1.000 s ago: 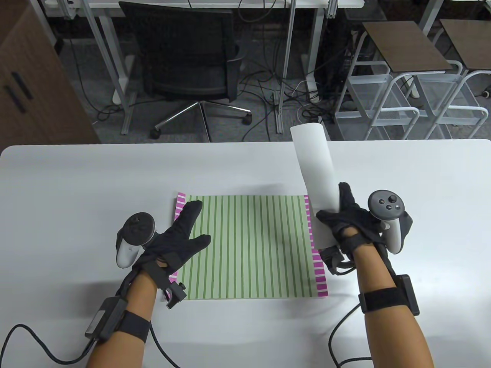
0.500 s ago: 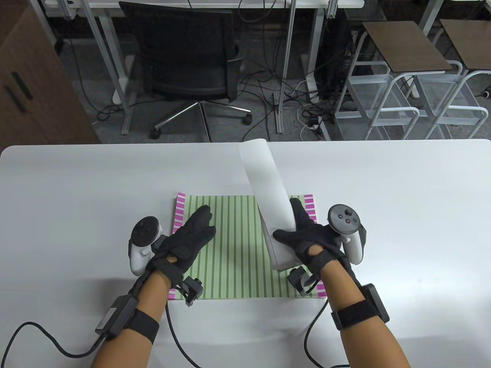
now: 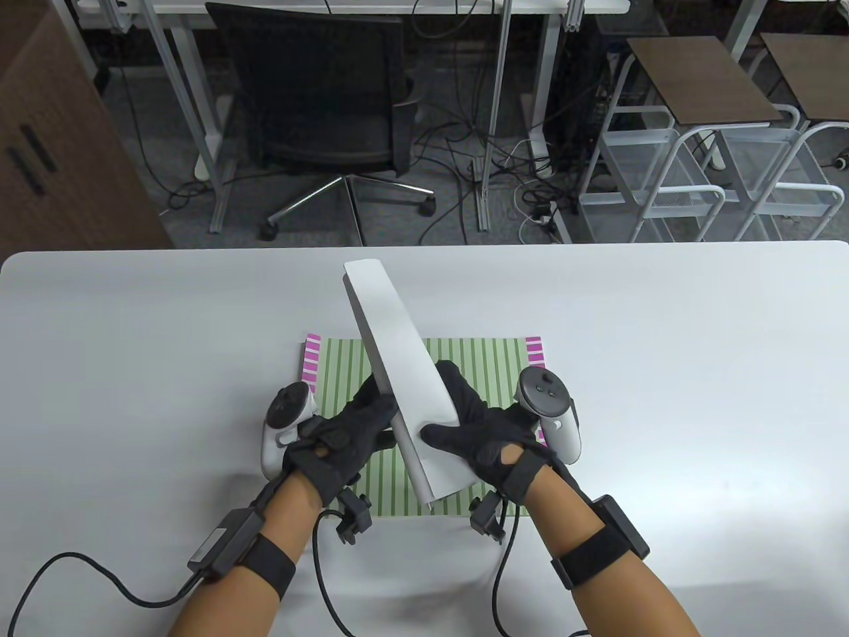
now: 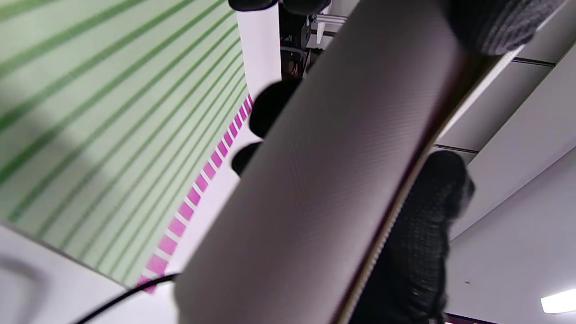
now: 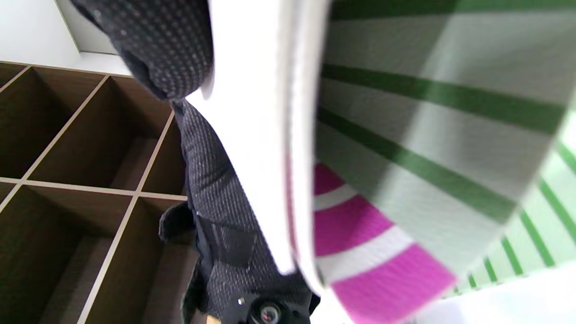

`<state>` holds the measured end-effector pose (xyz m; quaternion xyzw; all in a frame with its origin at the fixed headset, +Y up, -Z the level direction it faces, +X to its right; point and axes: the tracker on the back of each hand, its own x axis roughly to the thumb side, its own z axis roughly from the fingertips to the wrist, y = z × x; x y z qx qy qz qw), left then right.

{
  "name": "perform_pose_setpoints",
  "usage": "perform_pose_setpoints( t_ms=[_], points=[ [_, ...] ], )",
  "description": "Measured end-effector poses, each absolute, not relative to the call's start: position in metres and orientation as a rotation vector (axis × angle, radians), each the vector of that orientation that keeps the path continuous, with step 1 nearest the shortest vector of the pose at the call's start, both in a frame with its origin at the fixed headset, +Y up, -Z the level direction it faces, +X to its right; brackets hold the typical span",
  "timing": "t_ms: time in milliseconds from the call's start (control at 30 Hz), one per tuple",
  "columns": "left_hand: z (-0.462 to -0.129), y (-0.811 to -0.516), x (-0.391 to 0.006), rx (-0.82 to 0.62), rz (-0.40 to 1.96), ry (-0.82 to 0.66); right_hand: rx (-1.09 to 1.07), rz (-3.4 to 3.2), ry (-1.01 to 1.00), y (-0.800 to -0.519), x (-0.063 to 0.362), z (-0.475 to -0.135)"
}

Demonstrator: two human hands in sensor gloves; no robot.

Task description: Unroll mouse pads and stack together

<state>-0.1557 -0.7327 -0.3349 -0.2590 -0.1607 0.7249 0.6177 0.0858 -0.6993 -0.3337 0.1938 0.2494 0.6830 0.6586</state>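
Note:
A green striped mouse pad (image 3: 477,361) lies flat on a magenta striped pad (image 3: 310,355) at the table's middle front. A rolled white mouse pad (image 3: 398,371) is held tilted above them, its far end pointing up and to the left. My right hand (image 3: 457,415) grips its near end from the right. My left hand (image 3: 368,411) holds it from the left. In the left wrist view the roll (image 4: 324,180) fills the middle, above the green pad (image 4: 112,112). In the right wrist view the roll's edge (image 5: 256,135) crosses the green pad (image 5: 427,135).
The white table (image 3: 663,332) stretches to both sides of the stack. Glove cables (image 3: 99,590) trail over its front edge. An office chair (image 3: 325,99) and metal stools (image 3: 703,133) stand on the floor beyond the far edge.
My right hand carried the white roll from the stack's right edge to the left, over the green pad. My left hand left the green pad and came right to take hold of the roll.

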Motion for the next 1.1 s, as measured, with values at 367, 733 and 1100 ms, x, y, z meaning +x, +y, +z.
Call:
perform_pose_setpoints(
  t_ms=[367,733,1100],
  points=[
    [-0.331,-0.737,-0.146,-0.621,1.789,-0.312,0.419,1.641,0.616,-0.703,0.081,-0.331],
    [-0.331,-0.738,-0.159,-0.592,1.757,-0.23,0.415,1.529,0.666,-0.705,0.093,-0.334],
    [-0.332,-0.734,-0.161,-0.623,1.712,-0.288,0.3,1.444,0.68,-0.715,0.109,-0.34]
  ],
)
